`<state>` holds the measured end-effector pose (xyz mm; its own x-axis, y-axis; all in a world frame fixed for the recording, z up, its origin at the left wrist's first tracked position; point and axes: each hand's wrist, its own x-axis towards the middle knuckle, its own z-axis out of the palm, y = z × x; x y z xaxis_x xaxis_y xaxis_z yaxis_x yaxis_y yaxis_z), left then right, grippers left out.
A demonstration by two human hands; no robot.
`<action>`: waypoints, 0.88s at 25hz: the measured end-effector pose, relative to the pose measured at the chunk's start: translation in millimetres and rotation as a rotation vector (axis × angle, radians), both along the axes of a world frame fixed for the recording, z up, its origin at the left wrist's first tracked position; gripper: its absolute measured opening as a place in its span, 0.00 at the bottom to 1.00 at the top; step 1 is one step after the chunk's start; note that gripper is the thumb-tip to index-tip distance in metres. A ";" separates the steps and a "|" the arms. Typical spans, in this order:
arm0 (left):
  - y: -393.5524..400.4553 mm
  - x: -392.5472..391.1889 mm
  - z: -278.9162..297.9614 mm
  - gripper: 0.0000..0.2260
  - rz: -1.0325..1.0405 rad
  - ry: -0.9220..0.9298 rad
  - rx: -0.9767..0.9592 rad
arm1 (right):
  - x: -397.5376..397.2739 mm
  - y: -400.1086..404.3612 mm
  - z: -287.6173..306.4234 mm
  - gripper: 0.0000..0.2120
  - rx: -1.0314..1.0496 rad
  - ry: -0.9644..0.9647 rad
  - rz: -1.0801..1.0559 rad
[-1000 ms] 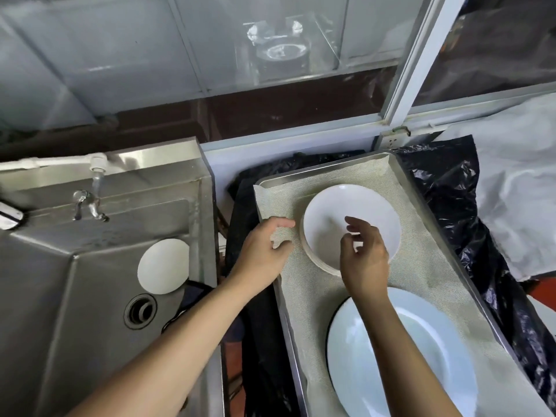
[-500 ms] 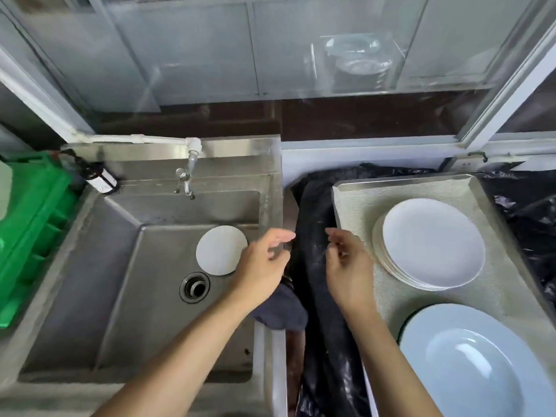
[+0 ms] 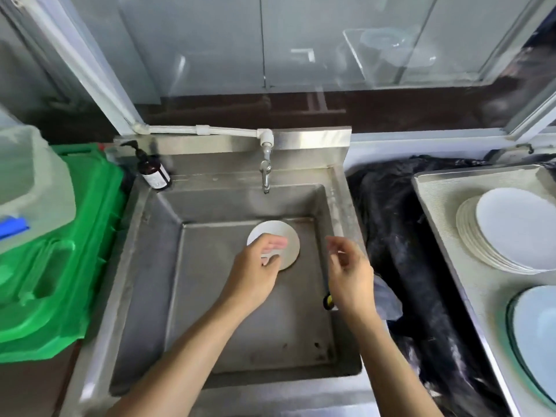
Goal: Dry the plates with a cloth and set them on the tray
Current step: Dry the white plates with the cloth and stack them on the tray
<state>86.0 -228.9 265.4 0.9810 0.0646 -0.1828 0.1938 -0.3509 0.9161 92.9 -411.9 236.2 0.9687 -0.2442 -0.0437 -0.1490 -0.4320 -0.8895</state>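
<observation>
A small white plate [image 3: 290, 237] lies on the floor of the steel sink [image 3: 210, 296]. My left hand [image 3: 255, 272] hovers over its near edge with fingers loosely spread; I cannot tell whether it touches. My right hand [image 3: 349, 272] hangs relaxed and empty above the sink's right rim. A grey cloth [image 3: 388, 299] lies on that rim, partly hidden by my right hand. At the right, the cloth-lined tray [image 3: 436, 191] holds a stack of white plates [image 3: 511, 227] and one large pale plate [image 3: 538, 332].
A tap [image 3: 265, 173] juts over the back of the sink, and a brown pump bottle [image 3: 153, 171] stands at its back left corner. A green crate [image 3: 78, 266] sits to the left. Black plastic sheeting [image 3: 400, 236] covers the gap between sink and tray.
Both hands left the stack on the tray and moved left over the sink. My left hand now hovers at the small plate, and the view has swung left with them.
</observation>
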 end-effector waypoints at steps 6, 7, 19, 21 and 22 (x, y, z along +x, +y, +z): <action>63.4 2.6 -26.8 0.18 0.010 0.029 -0.038 | -6.1 56.7 -24.7 0.13 -0.045 0.073 -0.022; 69.2 6.0 -36.3 0.17 0.018 0.042 -0.039 | -2.8 61.9 -33.2 0.13 -0.052 0.083 -0.018; 89.4 75.8 -251.5 0.17 0.155 0.151 0.036 | 73.5 78.7 -247.3 0.11 0.000 0.291 -0.076; 91.3 88.8 -289.0 0.17 0.177 0.192 0.032 | 90.6 82.4 -282.6 0.13 0.005 0.300 -0.100; 92.6 94.9 -307.6 0.18 0.184 0.212 0.037 | 99.7 83.8 -300.5 0.14 0.010 0.297 -0.118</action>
